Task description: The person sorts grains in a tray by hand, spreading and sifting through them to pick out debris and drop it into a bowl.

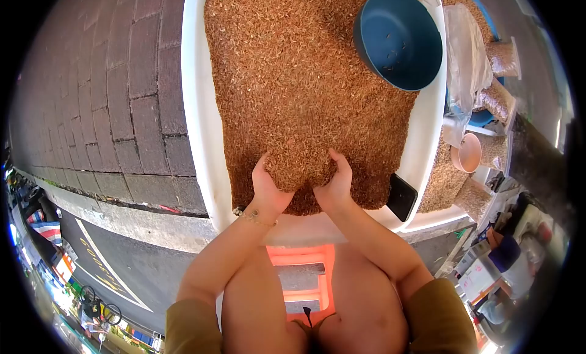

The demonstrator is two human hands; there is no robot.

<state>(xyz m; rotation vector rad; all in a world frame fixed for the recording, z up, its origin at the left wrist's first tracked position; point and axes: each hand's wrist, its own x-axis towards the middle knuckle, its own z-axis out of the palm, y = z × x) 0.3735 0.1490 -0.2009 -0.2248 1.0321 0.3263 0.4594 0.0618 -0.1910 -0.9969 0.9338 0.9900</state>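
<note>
A white tray (pixel 202 109) is filled with small reddish-brown dried pieces (pixel 293 79). Both hands are sunk into them near the tray's front edge, cupped side by side with a heap of the pieces between them. My left hand (pixel 270 186), with a bracelet at its wrist, shows its thumb; its fingers are buried under the pieces. Opposite it, my right hand (pixel 335 182) also shows its thumb, the other fingers hidden. A blue bowl (pixel 400 39) with a few pieces inside rests at the tray's back right.
A black phone (pixel 402 197) lies on the tray's front right edge. To the right are filled plastic bags (pixel 493 100), a pink cup (pixel 467 152) and another container of lighter pieces (pixel 436 186). A red plastic stool (pixel 329 256) shows between the legs. Brick paving (pixel 116 79) lies left.
</note>
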